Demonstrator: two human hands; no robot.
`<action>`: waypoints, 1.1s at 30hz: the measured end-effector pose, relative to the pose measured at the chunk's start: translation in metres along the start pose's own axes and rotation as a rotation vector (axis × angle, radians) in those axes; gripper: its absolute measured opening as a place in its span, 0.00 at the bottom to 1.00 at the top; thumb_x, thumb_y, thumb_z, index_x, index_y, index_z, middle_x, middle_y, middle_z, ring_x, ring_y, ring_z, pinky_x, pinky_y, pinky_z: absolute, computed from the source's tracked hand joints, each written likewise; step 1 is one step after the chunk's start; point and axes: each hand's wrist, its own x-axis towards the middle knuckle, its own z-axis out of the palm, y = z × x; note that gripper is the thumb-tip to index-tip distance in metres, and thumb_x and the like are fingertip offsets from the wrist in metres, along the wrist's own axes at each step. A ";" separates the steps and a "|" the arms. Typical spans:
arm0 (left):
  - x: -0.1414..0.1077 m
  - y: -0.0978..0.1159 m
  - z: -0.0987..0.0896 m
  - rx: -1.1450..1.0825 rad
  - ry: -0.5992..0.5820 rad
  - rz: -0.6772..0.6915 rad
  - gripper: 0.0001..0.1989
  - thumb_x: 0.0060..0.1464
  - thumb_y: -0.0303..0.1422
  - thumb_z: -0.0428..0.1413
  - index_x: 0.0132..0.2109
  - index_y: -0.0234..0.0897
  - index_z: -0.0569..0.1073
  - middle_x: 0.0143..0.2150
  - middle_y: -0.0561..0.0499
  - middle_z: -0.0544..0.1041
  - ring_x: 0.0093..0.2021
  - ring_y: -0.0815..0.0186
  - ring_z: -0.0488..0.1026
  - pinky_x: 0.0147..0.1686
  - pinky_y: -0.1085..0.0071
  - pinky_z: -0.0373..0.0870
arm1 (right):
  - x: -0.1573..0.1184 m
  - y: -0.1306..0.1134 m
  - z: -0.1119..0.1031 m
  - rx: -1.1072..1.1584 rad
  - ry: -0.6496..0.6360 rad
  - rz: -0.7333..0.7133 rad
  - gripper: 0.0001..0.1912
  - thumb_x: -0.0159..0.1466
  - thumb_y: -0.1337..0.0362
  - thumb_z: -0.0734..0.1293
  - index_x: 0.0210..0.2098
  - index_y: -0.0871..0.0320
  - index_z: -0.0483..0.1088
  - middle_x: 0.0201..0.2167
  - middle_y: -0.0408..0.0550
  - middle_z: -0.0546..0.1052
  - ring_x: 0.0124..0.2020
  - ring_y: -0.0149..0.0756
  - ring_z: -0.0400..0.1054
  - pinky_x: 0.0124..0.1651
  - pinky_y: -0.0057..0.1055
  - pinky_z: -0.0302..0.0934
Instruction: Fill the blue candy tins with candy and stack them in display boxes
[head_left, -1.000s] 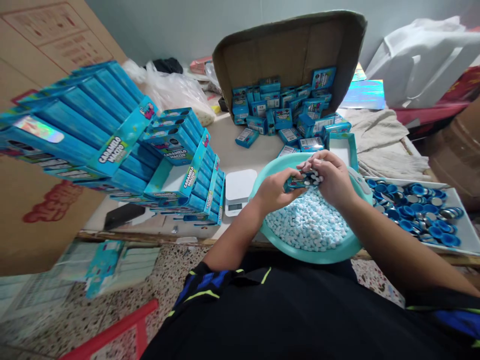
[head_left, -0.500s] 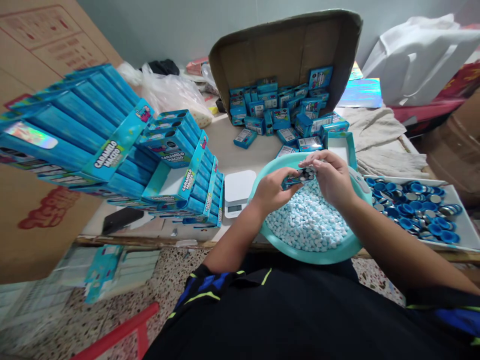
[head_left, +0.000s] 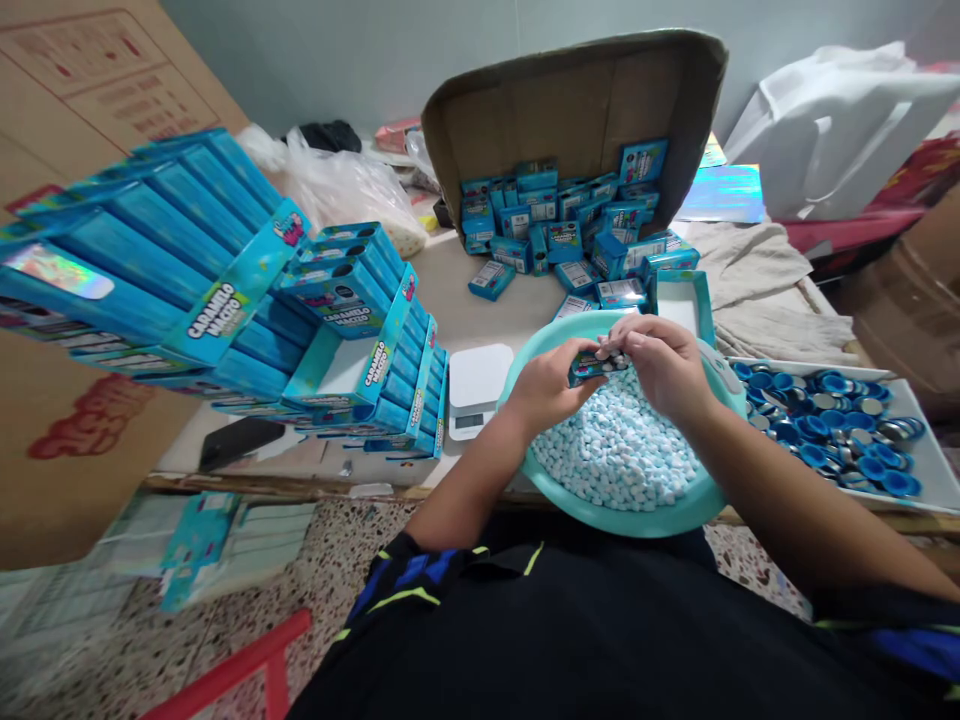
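Note:
My left hand [head_left: 551, 385] is closed round a small blue candy box [head_left: 586, 366], tilted with its open end toward the right. Pale candies show at that end. My right hand [head_left: 664, 362] has its fingers pinched together at the box's opening; what is between them is too small to make out. Both hands are over a turquoise basin [head_left: 634, 522], which holds a heap of white and light-blue candies [head_left: 619, 455].
A white scale [head_left: 480, 378] stands left of the basin, beside stacked blue display boxes [head_left: 225, 300]. Behind are loose small boxes [head_left: 564, 240] before an upright cardboard carton [head_left: 577, 110]. To the right, a white tray [head_left: 941, 475] holds blue-rimmed metal lids [head_left: 840, 420].
My right fingers have closed in on the box's open end, covering more of it. My left hand keeps hold of the box. The view has tipped slightly.

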 end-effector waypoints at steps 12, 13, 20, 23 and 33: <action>0.000 -0.001 -0.001 -0.090 0.036 -0.004 0.17 0.61 0.42 0.60 0.53 0.39 0.74 0.51 0.47 0.81 0.51 0.59 0.78 0.50 0.62 0.76 | -0.002 0.001 0.001 -0.030 0.013 -0.055 0.07 0.62 0.57 0.69 0.32 0.49 0.78 0.34 0.46 0.76 0.41 0.43 0.70 0.48 0.43 0.67; 0.001 -0.001 -0.002 -0.094 0.046 -0.007 0.17 0.61 0.42 0.60 0.52 0.39 0.74 0.50 0.47 0.81 0.51 0.60 0.79 0.49 0.62 0.76 | -0.002 0.001 0.001 -0.049 0.009 -0.059 0.07 0.62 0.56 0.69 0.32 0.49 0.78 0.34 0.46 0.76 0.42 0.43 0.70 0.49 0.44 0.67; 0.001 -0.004 -0.001 -0.095 0.036 0.020 0.18 0.62 0.42 0.59 0.53 0.37 0.74 0.52 0.43 0.80 0.52 0.57 0.78 0.52 0.59 0.76 | -0.006 -0.002 0.003 -0.111 -0.054 -0.011 0.12 0.64 0.48 0.68 0.39 0.45 0.78 0.37 0.46 0.78 0.43 0.47 0.73 0.51 0.46 0.68; 0.001 -0.005 -0.001 -0.124 0.040 0.006 0.17 0.61 0.41 0.60 0.53 0.37 0.75 0.52 0.44 0.81 0.52 0.58 0.79 0.53 0.58 0.76 | -0.007 -0.003 0.003 -0.130 -0.025 0.018 0.17 0.64 0.42 0.67 0.41 0.46 0.77 0.40 0.48 0.78 0.47 0.49 0.73 0.54 0.48 0.67; 0.002 -0.003 -0.004 -0.117 0.032 -0.011 0.15 0.61 0.40 0.60 0.52 0.37 0.76 0.51 0.45 0.81 0.52 0.58 0.79 0.53 0.58 0.76 | -0.005 -0.006 0.008 0.040 -0.054 0.036 0.18 0.65 0.43 0.67 0.46 0.47 0.75 0.49 0.49 0.77 0.58 0.47 0.70 0.66 0.50 0.61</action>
